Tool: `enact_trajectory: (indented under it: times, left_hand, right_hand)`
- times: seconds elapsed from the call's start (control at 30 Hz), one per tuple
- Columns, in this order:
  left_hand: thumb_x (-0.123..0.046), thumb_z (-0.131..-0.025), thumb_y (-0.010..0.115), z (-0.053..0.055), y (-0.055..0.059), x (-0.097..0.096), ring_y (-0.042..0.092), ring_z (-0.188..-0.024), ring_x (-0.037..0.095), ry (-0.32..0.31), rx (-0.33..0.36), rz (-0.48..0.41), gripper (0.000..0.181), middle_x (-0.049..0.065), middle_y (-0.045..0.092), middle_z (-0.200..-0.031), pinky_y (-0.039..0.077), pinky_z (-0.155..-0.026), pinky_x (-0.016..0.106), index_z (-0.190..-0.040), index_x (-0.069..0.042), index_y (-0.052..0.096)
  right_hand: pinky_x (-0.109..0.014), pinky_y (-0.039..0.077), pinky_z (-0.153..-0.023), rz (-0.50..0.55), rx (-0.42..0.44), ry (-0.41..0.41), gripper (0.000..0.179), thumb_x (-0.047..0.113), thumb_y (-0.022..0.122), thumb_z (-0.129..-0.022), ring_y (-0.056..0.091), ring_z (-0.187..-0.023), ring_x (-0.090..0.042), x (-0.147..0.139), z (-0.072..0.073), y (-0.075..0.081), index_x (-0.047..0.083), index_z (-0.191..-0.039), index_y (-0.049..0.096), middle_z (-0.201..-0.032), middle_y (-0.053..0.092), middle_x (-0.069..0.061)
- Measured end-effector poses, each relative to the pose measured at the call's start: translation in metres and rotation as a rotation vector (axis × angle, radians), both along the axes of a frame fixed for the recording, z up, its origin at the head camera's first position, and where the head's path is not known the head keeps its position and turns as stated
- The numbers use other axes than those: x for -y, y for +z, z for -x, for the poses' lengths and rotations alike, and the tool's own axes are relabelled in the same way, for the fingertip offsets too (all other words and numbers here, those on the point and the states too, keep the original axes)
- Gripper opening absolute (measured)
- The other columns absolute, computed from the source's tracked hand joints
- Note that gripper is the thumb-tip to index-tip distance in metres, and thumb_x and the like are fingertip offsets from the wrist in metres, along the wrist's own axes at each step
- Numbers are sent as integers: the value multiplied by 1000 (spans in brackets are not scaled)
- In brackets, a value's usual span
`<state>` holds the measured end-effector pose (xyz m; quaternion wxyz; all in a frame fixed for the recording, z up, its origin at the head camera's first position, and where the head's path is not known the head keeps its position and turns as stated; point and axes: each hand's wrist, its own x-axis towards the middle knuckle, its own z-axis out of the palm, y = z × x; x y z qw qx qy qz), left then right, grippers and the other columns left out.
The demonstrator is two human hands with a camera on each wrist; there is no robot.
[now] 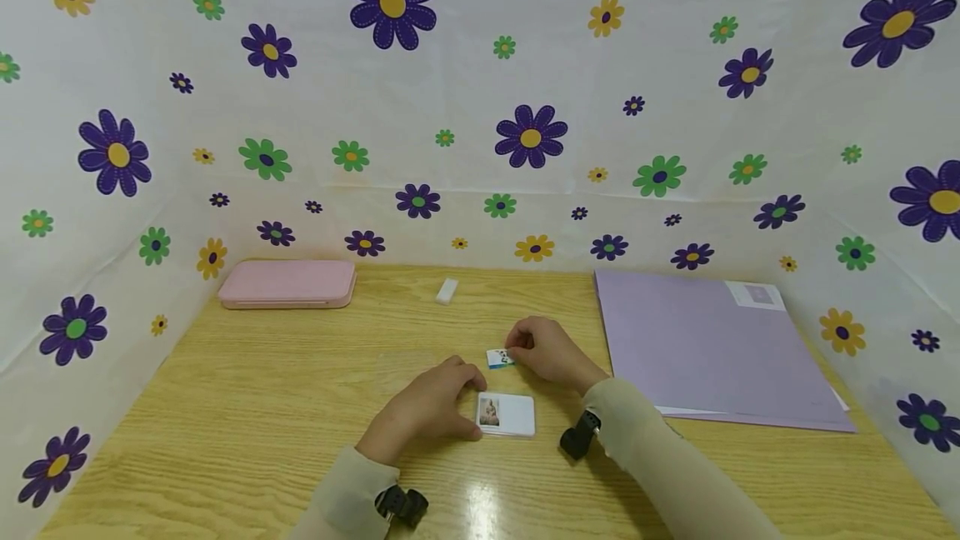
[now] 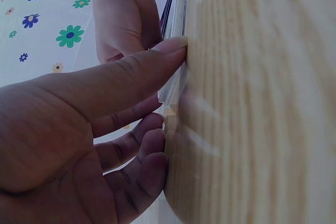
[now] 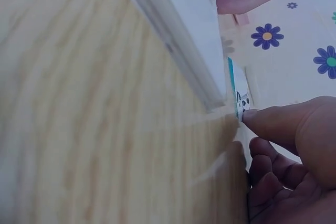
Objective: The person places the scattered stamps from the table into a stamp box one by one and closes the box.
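My left hand (image 1: pixel 431 402) holds a flat clear plastic case (image 1: pixel 519 415) on the table, thumb and index finger at its left corners. Inside the case are a white backing and a small portrait-like picture (image 1: pixel 489 412) at the left. Just beyond the case, my right hand (image 1: pixel 551 350) pinches the right end of a small white card (image 1: pixel 497 357) with a black-marked print and a blue-green edge. In the right wrist view the thumb (image 3: pixel 270 121) presses on that card (image 3: pixel 239 90); the fingers below are curled. The left thumb (image 2: pixel 170 45) meets the case's edge in the left wrist view.
A pink pencil case (image 1: pixel 288 283) lies at the back left. A small white block (image 1: pixel 446 291) sits at the back middle. A faint clear sheet (image 1: pixel 393 367) lies left of my left hand. Purple folders (image 1: pixel 697 348) cover the right side. Flower-printed cloth (image 1: pixel 450 90) surrounds the table.
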<state>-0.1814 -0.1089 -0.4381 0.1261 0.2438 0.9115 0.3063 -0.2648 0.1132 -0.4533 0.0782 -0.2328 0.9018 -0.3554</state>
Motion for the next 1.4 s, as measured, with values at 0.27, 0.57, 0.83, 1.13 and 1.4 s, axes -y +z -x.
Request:
enact_trajectory:
  times: [0.27,0.57,0.83,1.13,1.4]
  left_hand:
    - [-23,-72,91,0,-1,-1,52,-94,16,5,-3,1,50,0,53,-108,46,-90,41,-113,-11,64]
    - [-24,-71,91,0,-2,-1,51,-91,15,10,2,2,51,-1,53,-106,46,-87,39,-112,-12,64]
    - [-24,-71,91,-1,0,-1,52,-92,16,8,-10,2,51,1,54,-107,46,-87,40,-113,-11,64]
    - [-23,-71,91,-2,1,-2,51,-92,16,18,7,-4,51,1,53,-107,46,-86,40,-113,-11,64]
    - [-23,-71,91,-2,1,-2,52,-94,17,16,10,-7,51,1,54,-108,47,-88,41,-113,-11,64]
  right_hand:
    - [-33,48,-77,49,53,-42,4,9,68,-94,56,-81,-15,-4,-4,4,9,-90,68,-86,63,3]
    - [-33,49,-76,66,92,-55,3,7,70,-92,58,-81,-15,-6,-6,5,7,-93,68,-86,64,2]
    - [-32,49,-74,68,91,-74,2,7,69,-92,58,-80,-14,-9,-7,3,8,-94,70,-85,64,3]
    - [-31,49,-68,94,79,-43,4,8,71,-89,57,-75,-15,-13,-12,8,5,-87,68,-81,63,2]
    - [-31,49,-67,112,61,-14,3,7,71,-88,58,-75,-15,-16,-16,12,7,-85,69,-80,64,3]
